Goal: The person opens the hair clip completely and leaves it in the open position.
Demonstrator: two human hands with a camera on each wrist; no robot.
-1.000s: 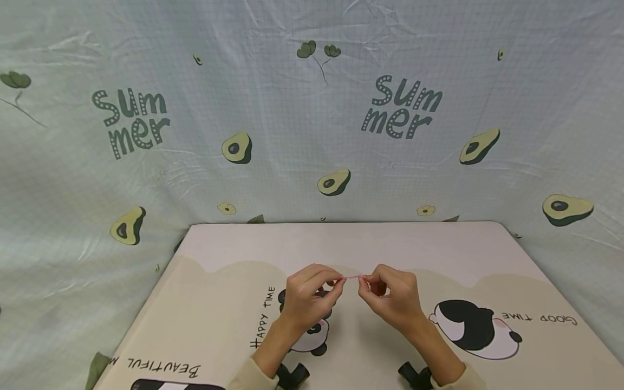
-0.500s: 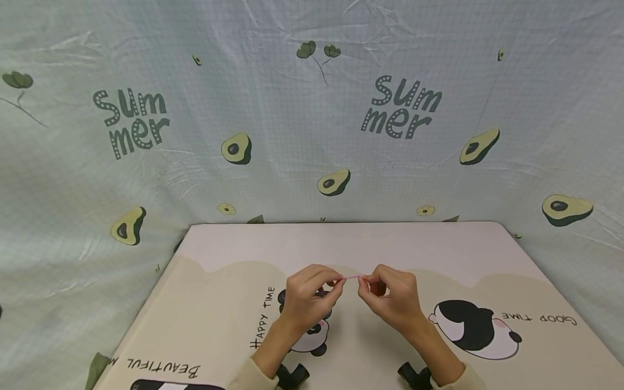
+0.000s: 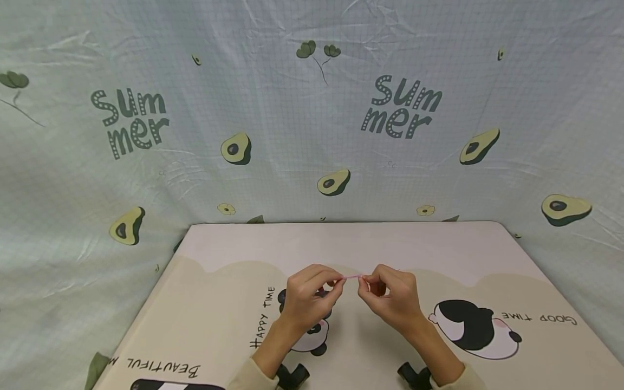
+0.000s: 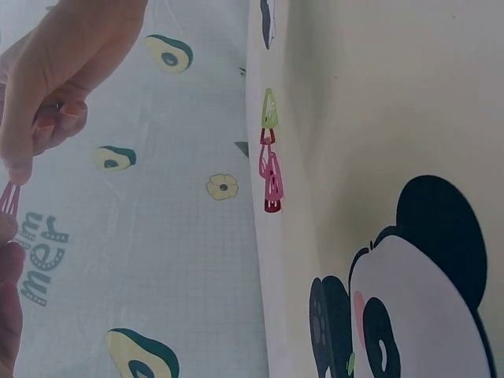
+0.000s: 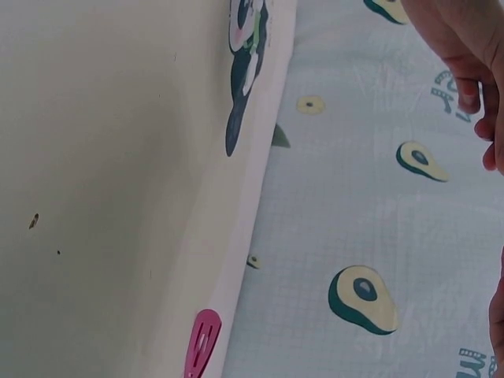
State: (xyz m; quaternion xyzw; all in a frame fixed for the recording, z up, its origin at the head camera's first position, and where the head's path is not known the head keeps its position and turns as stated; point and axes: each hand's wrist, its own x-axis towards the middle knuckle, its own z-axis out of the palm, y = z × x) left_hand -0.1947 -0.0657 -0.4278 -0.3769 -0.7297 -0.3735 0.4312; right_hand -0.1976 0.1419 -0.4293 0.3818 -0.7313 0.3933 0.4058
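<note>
A thin pink snap hair clip spans the gap between the two hands, held up above the table. My left hand pinches one end between thumb and forefinger, and my right hand pinches the other. In the left wrist view, slots show in the held hair clip, while the fingers cover both its ends. Green, pink and red hair clips lie in a row on the table, mostly behind my left hand in the head view. Another pink hair clip lies on the table in the right wrist view.
The pale table carries printed animals and lettering. Behind it hangs a light curtain with avocado and "summer" prints. Black wrist mounts sit on the inner side of both wrists, below the beige sleeves.
</note>
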